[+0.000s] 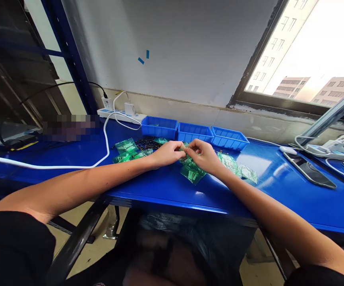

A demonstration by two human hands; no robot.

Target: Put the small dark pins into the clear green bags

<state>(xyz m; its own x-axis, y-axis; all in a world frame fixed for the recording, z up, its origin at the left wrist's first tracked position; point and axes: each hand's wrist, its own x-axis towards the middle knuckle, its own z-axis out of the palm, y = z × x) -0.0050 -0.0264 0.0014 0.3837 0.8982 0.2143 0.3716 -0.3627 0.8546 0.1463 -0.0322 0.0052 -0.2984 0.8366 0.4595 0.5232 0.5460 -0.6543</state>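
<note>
My left hand (169, 153) and my right hand (201, 155) meet above the middle of the blue table, fingertips pinched close together. Between them is the top of a small green plastic bag, mostly covered by the fingers. Just below my right hand lies a green bag (193, 174) with pale, slender pieces inside. Left of my left hand are more green bags (126, 149) and a pile of dark, thin screw-like pieces (148, 143). To the right of my right hand, several filled green bags (234, 165) lie in a loose heap.
Three blue bins (159, 126) stand in a row along the wall. A white cable (107, 139) runs from a power strip (139, 116) across the table's left side. At the right lie a phone (312, 171) and another power strip (335, 147) with cables.
</note>
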